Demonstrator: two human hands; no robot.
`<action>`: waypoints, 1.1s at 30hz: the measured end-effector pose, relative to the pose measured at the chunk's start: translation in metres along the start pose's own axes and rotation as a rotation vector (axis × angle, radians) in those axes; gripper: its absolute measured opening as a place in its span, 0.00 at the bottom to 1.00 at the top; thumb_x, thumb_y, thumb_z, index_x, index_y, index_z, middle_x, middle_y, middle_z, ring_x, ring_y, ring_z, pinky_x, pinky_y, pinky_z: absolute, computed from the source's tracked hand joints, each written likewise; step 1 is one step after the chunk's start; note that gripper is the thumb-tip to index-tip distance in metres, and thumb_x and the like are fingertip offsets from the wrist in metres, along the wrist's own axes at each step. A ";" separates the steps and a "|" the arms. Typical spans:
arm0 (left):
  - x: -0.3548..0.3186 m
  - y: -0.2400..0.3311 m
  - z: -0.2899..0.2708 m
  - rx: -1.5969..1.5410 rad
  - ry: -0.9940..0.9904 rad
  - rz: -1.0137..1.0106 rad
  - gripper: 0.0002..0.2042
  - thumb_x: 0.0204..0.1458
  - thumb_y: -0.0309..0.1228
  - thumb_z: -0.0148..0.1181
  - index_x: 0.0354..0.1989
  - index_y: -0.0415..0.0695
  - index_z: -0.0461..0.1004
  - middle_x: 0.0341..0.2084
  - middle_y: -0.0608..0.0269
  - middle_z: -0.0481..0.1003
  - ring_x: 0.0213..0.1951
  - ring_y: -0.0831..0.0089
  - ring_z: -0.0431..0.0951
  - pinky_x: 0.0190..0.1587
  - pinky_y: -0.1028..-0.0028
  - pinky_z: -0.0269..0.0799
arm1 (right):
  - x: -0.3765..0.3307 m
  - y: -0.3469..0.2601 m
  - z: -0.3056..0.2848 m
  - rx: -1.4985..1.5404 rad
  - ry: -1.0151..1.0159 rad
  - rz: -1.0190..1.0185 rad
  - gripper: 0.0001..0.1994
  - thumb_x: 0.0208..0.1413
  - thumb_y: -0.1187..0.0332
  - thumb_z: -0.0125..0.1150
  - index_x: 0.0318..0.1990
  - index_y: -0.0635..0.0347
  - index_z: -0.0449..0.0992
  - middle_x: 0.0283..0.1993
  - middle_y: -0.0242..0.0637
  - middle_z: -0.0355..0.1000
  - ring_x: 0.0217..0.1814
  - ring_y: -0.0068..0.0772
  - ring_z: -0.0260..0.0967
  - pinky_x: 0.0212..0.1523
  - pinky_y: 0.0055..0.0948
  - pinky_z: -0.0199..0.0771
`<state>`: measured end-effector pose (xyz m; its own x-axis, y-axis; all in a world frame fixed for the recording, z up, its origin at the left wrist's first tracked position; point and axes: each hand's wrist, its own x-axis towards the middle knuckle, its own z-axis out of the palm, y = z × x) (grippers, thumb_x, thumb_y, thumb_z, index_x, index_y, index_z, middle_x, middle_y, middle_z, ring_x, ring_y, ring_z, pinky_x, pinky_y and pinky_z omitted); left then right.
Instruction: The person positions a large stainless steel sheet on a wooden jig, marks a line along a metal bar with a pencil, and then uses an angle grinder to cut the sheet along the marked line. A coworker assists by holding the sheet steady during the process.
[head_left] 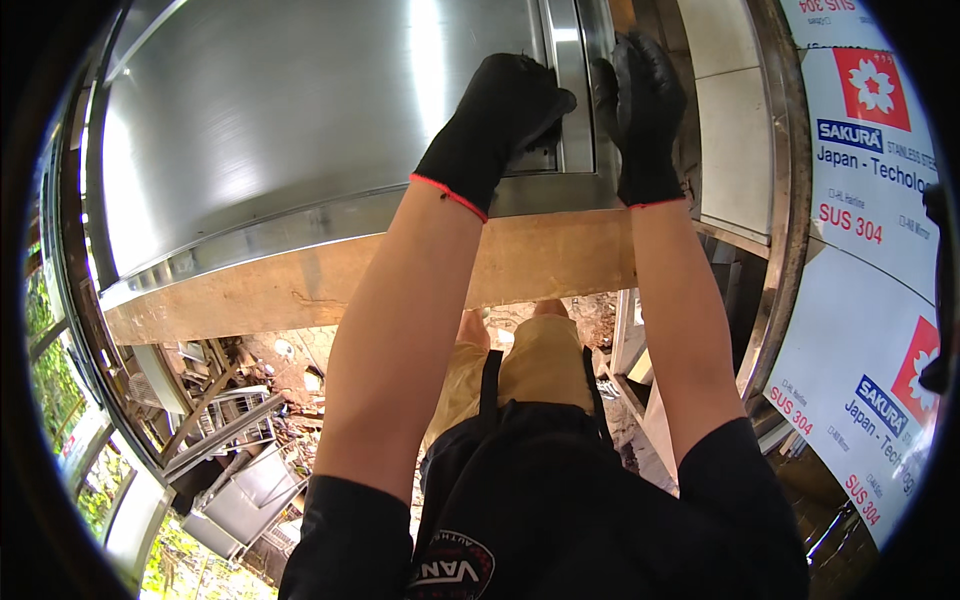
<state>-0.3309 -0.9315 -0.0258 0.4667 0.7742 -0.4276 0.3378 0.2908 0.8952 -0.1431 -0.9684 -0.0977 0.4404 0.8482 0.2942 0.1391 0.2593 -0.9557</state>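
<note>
**Both gloved hands working at the raised edge strip of a steel sheet**

Nearest the camera, the person is standing at a wooden bench edge (300, 285), black apron and tan trousers showing below. Both forearms are reaching up and away over it.

The left hand (500, 110), in a black glove with a red cuff line, is curling around the near side of a narrow raised steel strip (575, 90), fingers clenched on it. The right hand (645, 110), gloved alike, is pressing flat and upright against the strip's far side, fingers extended rather than closed. The strip is running along the right margin of a large brushed steel sheet (300, 130), which is lying on the bench.

Judgement: the strip is being seated or aligned on the sheet's edge; the next move appears to call for steady two-sided pressure, keeping the strip square to the edge.

Further right, white protective film (870, 180) is covering upright panels, carrying red squares with a white flower and blue and red lettering.
</note>
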 end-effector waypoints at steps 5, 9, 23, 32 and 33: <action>0.001 -0.013 0.014 -0.139 0.179 -0.024 0.08 0.49 0.28 0.67 0.22 0.38 0.78 0.16 0.60 0.77 0.19 0.71 0.76 0.28 0.67 0.74 | 0.004 -0.017 0.013 0.282 0.067 0.248 0.21 0.64 0.71 0.67 0.63 0.67 0.73 0.55 0.39 0.78 0.53 0.28 0.77 0.49 0.31 0.84; 0.006 -0.024 0.014 -0.158 0.159 0.074 0.08 0.49 0.30 0.69 0.25 0.37 0.81 0.19 0.61 0.78 0.22 0.73 0.77 0.29 0.68 0.75 | 0.008 -0.008 0.015 0.483 0.097 0.300 0.21 0.66 0.77 0.63 0.65 0.68 0.70 0.50 0.39 0.78 0.46 0.26 0.76 0.45 0.28 0.82; 0.001 -0.011 -0.006 -0.244 -0.035 -0.050 0.05 0.59 0.30 0.67 0.37 0.42 0.83 0.26 0.62 0.80 0.25 0.73 0.77 0.26 0.68 0.77 | 0.005 -0.001 0.013 0.224 0.025 0.282 0.28 0.60 0.67 0.73 0.65 0.67 0.72 0.58 0.41 0.79 0.54 0.29 0.78 0.53 0.30 0.81; -0.014 -0.055 0.017 1.184 0.113 0.428 0.11 0.58 0.39 0.58 0.39 0.46 0.80 0.33 0.50 0.82 0.39 0.48 0.83 0.42 0.50 0.79 | 0.002 0.010 -0.021 -0.067 -0.310 0.040 0.30 0.62 0.65 0.68 0.69 0.64 0.69 0.66 0.42 0.73 0.65 0.31 0.72 0.60 0.30 0.76; -0.047 -0.036 0.044 0.927 0.247 0.210 0.13 0.60 0.40 0.59 0.44 0.45 0.77 0.33 0.48 0.82 0.40 0.45 0.83 0.43 0.49 0.79 | -0.015 0.001 -0.029 0.143 -0.276 0.245 0.30 0.63 0.65 0.68 0.70 0.64 0.68 0.67 0.43 0.73 0.66 0.32 0.71 0.61 0.30 0.76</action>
<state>-0.3292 -1.0029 -0.0440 0.4424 0.8861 -0.1379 0.8245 -0.3415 0.4511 -0.1237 -0.9940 -0.1025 0.1876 0.9802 0.0637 -0.0743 0.0788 -0.9941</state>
